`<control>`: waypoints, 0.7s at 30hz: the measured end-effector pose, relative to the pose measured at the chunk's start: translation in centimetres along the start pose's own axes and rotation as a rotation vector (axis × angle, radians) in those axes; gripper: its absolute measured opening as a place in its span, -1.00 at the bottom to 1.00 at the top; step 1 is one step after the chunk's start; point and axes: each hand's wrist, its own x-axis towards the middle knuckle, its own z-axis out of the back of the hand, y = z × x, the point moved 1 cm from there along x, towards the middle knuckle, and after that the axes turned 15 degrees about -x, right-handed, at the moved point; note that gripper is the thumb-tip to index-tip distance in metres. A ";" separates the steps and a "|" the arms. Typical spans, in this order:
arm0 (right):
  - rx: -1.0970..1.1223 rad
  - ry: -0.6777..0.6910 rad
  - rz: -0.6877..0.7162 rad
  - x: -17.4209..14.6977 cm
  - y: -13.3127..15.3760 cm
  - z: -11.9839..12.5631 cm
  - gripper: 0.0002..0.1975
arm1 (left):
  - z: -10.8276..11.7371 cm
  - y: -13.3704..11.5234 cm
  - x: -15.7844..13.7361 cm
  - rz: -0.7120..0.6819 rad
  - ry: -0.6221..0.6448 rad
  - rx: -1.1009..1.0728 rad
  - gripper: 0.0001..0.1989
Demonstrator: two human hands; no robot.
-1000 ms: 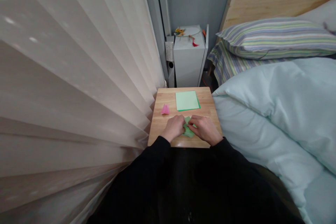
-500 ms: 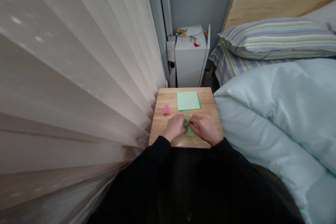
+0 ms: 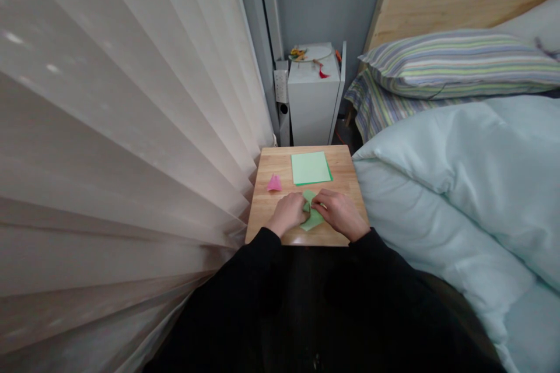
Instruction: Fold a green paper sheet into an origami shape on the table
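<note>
A partly folded piece of green paper [image 3: 313,220] lies on the small wooden table [image 3: 262,221], between my two hands. My left hand [image 3: 289,211] is closed on its left side, with the fingertips curled at the paper's edge. From the right, my right hand [image 3: 340,211] pinches the paper near its middle. The fingers hide part of the folds. Beyond my hands is a stack of square green paper sheets [image 3: 311,168], pale on top with a darker green edge below. A small folded pink paper piece [image 3: 274,182] sits at the table's left.
A pleated curtain [image 3: 153,128] hangs close along the left. On the right is a bed with a pale blue quilt [image 3: 459,186] and a striped pillow [image 3: 455,64]. A white cabinet [image 3: 311,111] with small items on top stands behind the table.
My view has shifted slightly, moving the scene a little leftward. Both hands keep hold of the green paper, and more of its lower part shows between them.
</note>
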 end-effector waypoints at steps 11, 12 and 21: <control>0.149 -0.082 -0.066 0.2 -1.4 -0.8 -0.86 | 1.0 0.2 0.2 -0.135 -0.065 -0.436 -0.88; 0.209 -0.119 -0.103 0.2 -1.9 -0.8 -0.87 | 1.4 0.3 0.2 -0.129 -0.114 -0.573 -0.81; 0.932 -0.248 -0.465 0.6 -2.7 -0.7 -0.64 | 1.6 0.6 0.5 -0.060 -0.176 -1.201 -0.49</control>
